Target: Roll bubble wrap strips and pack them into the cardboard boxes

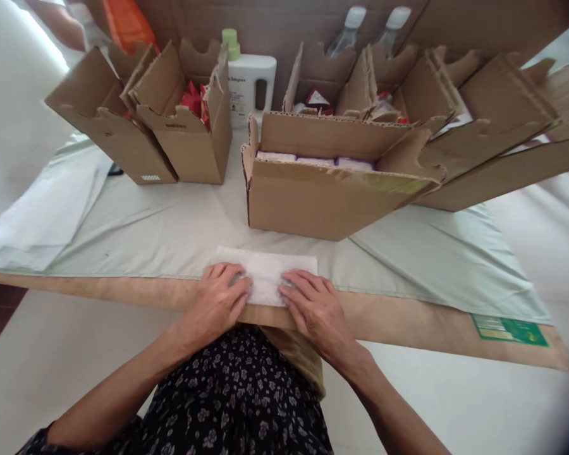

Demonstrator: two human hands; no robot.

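A white folded sheet, thin and soft-looking like foam or cloth, lies across the front edge of the table in front of me. At its left end my left hand grips it, fingers bent over the top and thumb toward the middle. Opposite, my right hand holds the right end in the same way, fingertips pointing inward. A strip of the sheet shows between the two hands. The undersides of my fingers are hidden, as is anything inside the fold.
Just beyond stands an open cardboard box with white-and-purple packs. More cardboard boxes line the back, beside a white bottle. A stack of white sheets lies left; a green packet lies at the right edge. Another person's arm appears top left.
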